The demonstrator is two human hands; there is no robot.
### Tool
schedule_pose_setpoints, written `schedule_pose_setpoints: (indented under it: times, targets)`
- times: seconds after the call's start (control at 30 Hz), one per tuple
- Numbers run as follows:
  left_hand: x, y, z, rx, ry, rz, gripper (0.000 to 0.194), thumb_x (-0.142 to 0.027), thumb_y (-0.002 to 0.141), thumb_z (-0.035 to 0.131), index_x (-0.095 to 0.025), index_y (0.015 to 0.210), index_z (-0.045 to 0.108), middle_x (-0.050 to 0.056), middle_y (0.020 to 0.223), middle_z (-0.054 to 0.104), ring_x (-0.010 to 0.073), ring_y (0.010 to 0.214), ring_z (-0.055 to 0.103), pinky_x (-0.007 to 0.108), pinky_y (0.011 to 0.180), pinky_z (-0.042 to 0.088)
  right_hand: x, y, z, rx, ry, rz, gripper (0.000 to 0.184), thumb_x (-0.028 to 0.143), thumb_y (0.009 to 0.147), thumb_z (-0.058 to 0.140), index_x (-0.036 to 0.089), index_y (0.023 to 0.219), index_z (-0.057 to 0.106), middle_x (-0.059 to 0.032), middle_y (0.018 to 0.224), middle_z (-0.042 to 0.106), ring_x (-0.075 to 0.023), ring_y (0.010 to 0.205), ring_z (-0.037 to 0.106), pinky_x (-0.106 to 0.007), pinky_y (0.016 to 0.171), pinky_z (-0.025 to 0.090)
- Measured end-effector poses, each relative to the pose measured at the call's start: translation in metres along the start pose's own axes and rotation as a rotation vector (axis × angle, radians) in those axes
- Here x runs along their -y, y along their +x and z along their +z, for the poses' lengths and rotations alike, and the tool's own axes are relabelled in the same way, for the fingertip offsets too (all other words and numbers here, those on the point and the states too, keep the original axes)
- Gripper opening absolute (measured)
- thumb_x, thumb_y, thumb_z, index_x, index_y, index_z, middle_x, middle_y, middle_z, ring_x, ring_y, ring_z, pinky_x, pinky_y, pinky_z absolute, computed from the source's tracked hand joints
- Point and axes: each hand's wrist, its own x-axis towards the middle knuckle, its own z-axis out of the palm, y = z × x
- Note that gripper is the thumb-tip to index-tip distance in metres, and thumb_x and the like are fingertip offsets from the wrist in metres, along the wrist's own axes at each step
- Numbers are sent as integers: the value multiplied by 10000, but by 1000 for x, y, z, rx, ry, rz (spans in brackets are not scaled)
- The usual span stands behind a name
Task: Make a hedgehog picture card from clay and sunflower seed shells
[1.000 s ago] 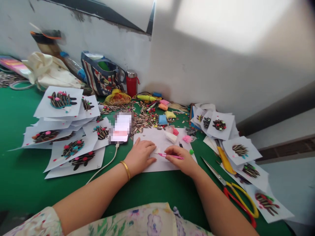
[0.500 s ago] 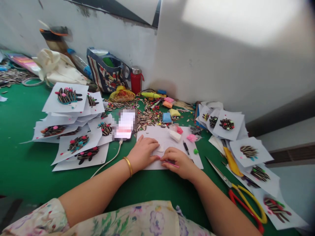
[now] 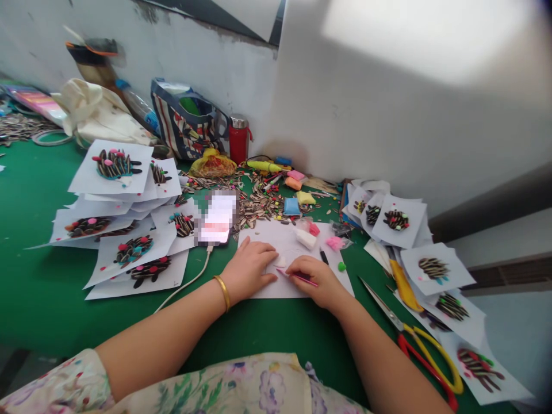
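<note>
My left hand [image 3: 250,269] lies open, fingers stretched out, on the left part of a white sheet of paper [image 3: 297,241]. My right hand [image 3: 314,280] is closed around a thin pink stick [image 3: 305,279], its tip pointing left toward the paper. Just above that tip, between my hands, sits a small flat white piece [image 3: 280,262] that looks like modelling clay. Farther up the sheet are a white clay lump [image 3: 306,238] in clear wrap and a pink clay lump [image 3: 334,242]. A black pen [image 3: 324,257] and a green ball [image 3: 342,267] lie right of my right hand.
Paper cards with seed-covered hedgehog figures are stacked at left [image 3: 129,250] and right [image 3: 433,269]. Large scissors [image 3: 405,333] and a yellow-handled cutter [image 3: 405,284] lie at right. A phone [image 3: 217,221] with a cable, scattered seeds [image 3: 259,204] and a red flask [image 3: 238,141] stand beyond.
My right hand has shifted slightly right, away from my left hand, with the pink stick still in it. A gap now shows between the hands. My left hand stays nearly in place.
</note>
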Motion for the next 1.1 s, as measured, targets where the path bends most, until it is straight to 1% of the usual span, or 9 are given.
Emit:
schedule_pose_setpoints:
  times: [0.17,0.37,0.5,0.6,0.77,0.9,1.1]
  targets:
    - [1,-1,2,-19,8,10,407,-338,779,706,-237,1164,623,77,1263,611,275,1190,526,586,1127,201,-1,4,7,-14,-44,-27,135,205,863,598,218,981,663,-53,909,652,-178,834,607,-311,777,486]
    - [-1,-2,0,-12,34,25,317,-326,784,703,-242,1087,662,75,1246,625,277,1191,531,598,1124,200,-7,4,14,-88,-100,31,75,227,868,588,220,888,661,-28,836,673,-162,754,606,-285,694,465]
    - [-1,-2,-1,-10,76,66,251,-307,798,694,-250,1041,682,66,1251,628,272,1223,519,596,1133,174,-8,4,16,-114,-151,-20,75,202,871,562,219,848,631,-27,809,655,-164,748,590,-288,692,452]
    - [0,-2,0,-16,96,93,230,-302,810,681,-256,1036,686,68,1256,628,273,1235,517,594,1138,163,-6,5,15,-111,-182,-64,76,184,873,541,222,848,602,-31,812,637,-173,770,575,-298,716,445]
    - [0,-3,0,-11,107,102,214,-300,814,678,-253,1022,692,69,1258,630,273,1230,524,596,1137,165,-2,5,13,-52,-246,-83,74,147,850,545,219,851,564,-33,823,614,-177,787,550,-296,722,426]
    - [0,-3,0,-11,91,95,235,-294,811,683,-251,1042,691,68,1266,626,277,1236,521,612,1136,152,-3,5,13,-18,-269,-94,91,144,844,556,214,791,534,-27,802,590,-171,771,528,-287,698,409]
    - [0,-3,-1,-8,72,83,240,-288,808,682,-254,1045,697,71,1266,626,284,1239,520,619,1137,148,-2,6,15,-64,-199,-77,129,175,880,531,219,761,507,-18,764,561,-165,749,518,-288,690,406]
